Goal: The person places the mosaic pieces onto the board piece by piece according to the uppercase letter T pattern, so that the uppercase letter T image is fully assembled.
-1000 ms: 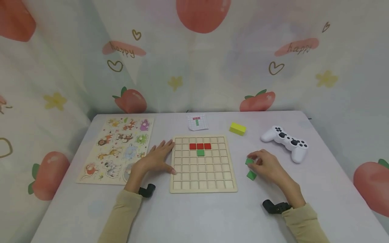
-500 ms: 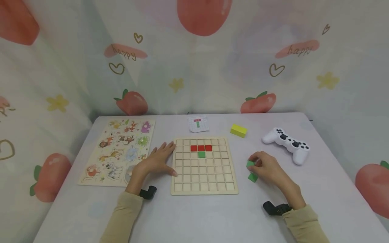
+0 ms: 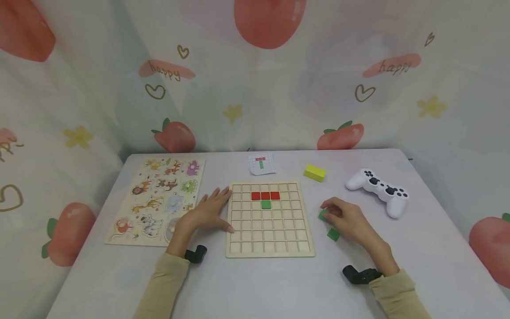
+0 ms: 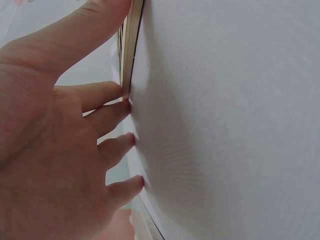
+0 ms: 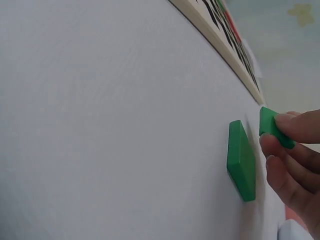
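Observation:
A wooden grid board [image 3: 271,243] lies in the middle of the table. Three red tiles [image 3: 265,196] sit in a row near its far side, with one green tile [image 3: 266,204] in the cell below the middle one. My left hand [image 3: 205,215] is spread, its thumb and fingertips touching the board's left edge. To the right of the board, my right hand [image 3: 345,215] pinches a green tile [image 5: 270,126] between thumb and fingers, just off the table in the right wrist view. Another green tile [image 5: 242,161] lies on the table close by.
A small card [image 3: 261,164] with a red and green T pattern lies beyond the board. Behind the right hand are a yellow block [image 3: 314,173] and a white game controller [image 3: 377,191]. An animal puzzle board [image 3: 153,204] lies at the left, partly under the left hand.
My right hand has lifted the green tile slightly and shifted it a little left, away from the other green tile. The left hand stays at the board's edge.

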`<act>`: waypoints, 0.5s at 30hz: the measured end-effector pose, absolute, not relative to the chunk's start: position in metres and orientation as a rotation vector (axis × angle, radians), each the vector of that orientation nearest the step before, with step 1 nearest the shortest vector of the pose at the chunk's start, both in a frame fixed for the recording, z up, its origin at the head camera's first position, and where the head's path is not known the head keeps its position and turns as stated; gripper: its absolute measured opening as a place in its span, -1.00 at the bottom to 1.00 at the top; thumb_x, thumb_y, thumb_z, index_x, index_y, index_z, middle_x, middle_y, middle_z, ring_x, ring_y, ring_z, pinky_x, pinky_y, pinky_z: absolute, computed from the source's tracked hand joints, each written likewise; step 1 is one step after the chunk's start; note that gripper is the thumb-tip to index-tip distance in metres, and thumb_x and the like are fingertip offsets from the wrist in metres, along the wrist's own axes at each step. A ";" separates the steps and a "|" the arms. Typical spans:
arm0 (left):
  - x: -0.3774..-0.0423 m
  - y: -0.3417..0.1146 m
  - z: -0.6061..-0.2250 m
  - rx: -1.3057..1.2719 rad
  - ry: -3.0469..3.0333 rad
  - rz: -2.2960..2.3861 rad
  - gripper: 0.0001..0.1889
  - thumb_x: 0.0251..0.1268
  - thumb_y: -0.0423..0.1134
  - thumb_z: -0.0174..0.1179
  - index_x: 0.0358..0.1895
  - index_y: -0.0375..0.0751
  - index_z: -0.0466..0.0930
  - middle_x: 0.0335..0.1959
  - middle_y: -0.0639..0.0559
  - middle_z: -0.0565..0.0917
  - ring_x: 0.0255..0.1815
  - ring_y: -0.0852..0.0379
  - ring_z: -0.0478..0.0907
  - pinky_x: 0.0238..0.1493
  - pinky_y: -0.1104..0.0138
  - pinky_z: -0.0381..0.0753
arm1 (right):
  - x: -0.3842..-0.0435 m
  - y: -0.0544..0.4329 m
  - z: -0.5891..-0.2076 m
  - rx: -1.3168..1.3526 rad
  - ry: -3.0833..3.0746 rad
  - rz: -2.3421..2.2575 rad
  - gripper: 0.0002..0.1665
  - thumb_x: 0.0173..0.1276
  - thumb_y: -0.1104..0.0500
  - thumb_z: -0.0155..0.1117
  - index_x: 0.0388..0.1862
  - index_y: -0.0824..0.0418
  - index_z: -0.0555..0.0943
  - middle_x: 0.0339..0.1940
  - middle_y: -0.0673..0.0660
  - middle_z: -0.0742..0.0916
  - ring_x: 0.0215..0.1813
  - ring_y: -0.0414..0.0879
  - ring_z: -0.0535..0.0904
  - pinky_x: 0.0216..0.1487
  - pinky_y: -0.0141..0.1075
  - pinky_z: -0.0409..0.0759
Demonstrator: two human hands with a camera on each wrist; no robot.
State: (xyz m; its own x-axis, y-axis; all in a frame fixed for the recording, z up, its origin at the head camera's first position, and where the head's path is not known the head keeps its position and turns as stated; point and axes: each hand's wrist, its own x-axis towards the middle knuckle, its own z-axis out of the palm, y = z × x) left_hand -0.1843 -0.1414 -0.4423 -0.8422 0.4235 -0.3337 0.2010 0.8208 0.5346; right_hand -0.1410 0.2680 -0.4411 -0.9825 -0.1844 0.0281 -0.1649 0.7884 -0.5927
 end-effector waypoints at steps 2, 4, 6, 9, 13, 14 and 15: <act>-0.185 -0.142 -0.442 0.465 2.560 0.683 0.25 -0.03 0.08 0.60 0.68 -0.17 -0.02 0.73 -0.07 -0.08 0.74 -0.16 -0.29 0.71 -0.12 -0.34 | -0.142 0.264 -0.440 -0.286 2.923 -0.999 -0.77 0.39 0.31 0.33 0.02 0.21 0.68 -0.17 0.13 0.80 -0.19 -0.12 0.71 -0.22 -0.37 0.65; -0.185 -0.142 -0.443 0.467 2.562 0.686 0.25 -0.03 0.08 0.60 0.68 -0.17 -0.02 0.73 -0.07 -0.08 0.74 -0.17 -0.29 0.71 -0.13 -0.33 | -0.143 0.260 -0.438 -0.275 2.889 -1.040 -0.75 0.41 0.33 0.29 0.05 0.22 0.68 -0.13 0.15 0.81 -0.19 -0.12 0.72 -0.23 -0.40 0.67; -0.186 -0.142 -0.443 0.471 2.564 0.691 0.25 -0.03 0.08 0.60 0.68 -0.17 -0.02 0.73 -0.08 -0.07 0.74 -0.18 -0.28 0.71 -0.14 -0.33 | -0.143 0.256 -0.437 -0.271 2.844 -1.092 -0.73 0.43 0.34 0.26 0.08 0.25 0.67 -0.08 0.18 0.81 -0.18 -0.12 0.72 -0.24 -0.42 0.68; -0.186 -0.142 -0.445 0.472 2.565 0.681 0.25 -0.03 0.09 0.59 0.68 -0.16 -0.03 0.73 -0.07 -0.08 0.74 -0.17 -0.29 0.71 -0.12 -0.33 | -0.143 0.249 -0.434 -0.265 2.781 -1.148 -0.69 0.44 0.35 0.23 0.13 0.29 0.65 -0.08 0.20 0.81 -0.18 -0.11 0.74 -0.25 -0.43 0.68; -0.185 -0.142 -0.446 0.467 2.567 0.678 0.25 -0.02 0.09 0.59 0.68 -0.14 -0.03 0.73 -0.04 -0.08 0.74 -0.14 -0.30 0.72 -0.10 -0.34 | -0.145 0.239 -0.433 -0.264 2.726 -1.184 -0.64 0.43 0.35 0.26 0.18 0.31 0.63 -0.10 0.18 0.81 -0.17 -0.12 0.75 -0.17 -0.44 0.66; -0.185 -0.142 -0.445 0.466 2.568 0.682 0.25 -0.02 0.09 0.59 0.68 -0.14 -0.03 0.73 -0.04 -0.08 0.74 -0.14 -0.30 0.72 -0.10 -0.34 | -0.145 0.236 -0.434 -0.259 2.719 -1.195 -0.63 0.42 0.35 0.28 0.19 0.30 0.64 -0.09 0.18 0.82 -0.16 -0.13 0.76 -0.14 -0.44 0.66; -0.185 -0.142 -0.445 0.466 2.568 0.684 0.25 -0.02 0.08 0.59 0.68 -0.14 -0.03 0.73 -0.03 -0.08 0.74 -0.14 -0.30 0.72 -0.09 -0.34 | -0.146 0.234 -0.434 -0.257 2.709 -1.209 -0.62 0.41 0.35 0.30 0.19 0.30 0.64 -0.08 0.18 0.82 -0.16 -0.13 0.77 -0.12 -0.45 0.66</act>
State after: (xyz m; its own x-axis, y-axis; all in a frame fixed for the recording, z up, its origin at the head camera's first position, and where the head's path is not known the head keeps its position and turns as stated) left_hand -0.1848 -0.1424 -0.4451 -0.8466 0.4214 -0.3251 0.2038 0.8209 0.5335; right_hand -0.1461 0.2341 -0.4342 -0.9717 -0.2225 -0.0790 -0.0898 0.6577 -0.7479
